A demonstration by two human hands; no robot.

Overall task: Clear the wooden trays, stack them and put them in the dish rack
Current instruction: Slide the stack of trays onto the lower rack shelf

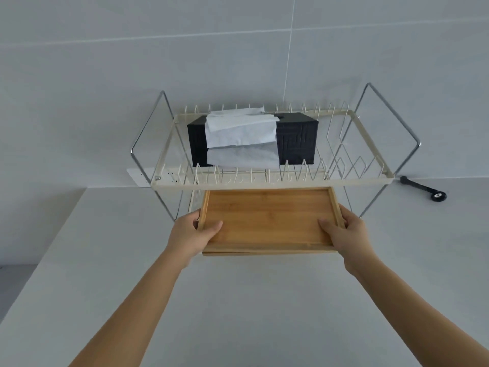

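Grey tiled wall and a pale bench (251, 300) frame what we are doing. Our left hand (191, 235) clamps the left rim of the trays (267, 221), thumb lying inside on the wood, the other fingers hidden underneath; our right hand (344, 234) mirrors it on the right rim. We hold both ends so the stack stays level and the lower tray, whose edge shows as a second line along the near side, cannot slide out. The top tray is bare. The far edge of the stack already sits under the front rail of the rack (272, 180), so we judge it is going into the lower level, between the chrome legs. The upper tier is taken by a black tissue box (296, 140) with a tissue (242, 136) draped over it, which likely explains the choice. Room sideways looks tight: the legs stand just outside the tray ends, near our knuckles. The near bench is open. A black tool (423, 188) lies well off to the right.
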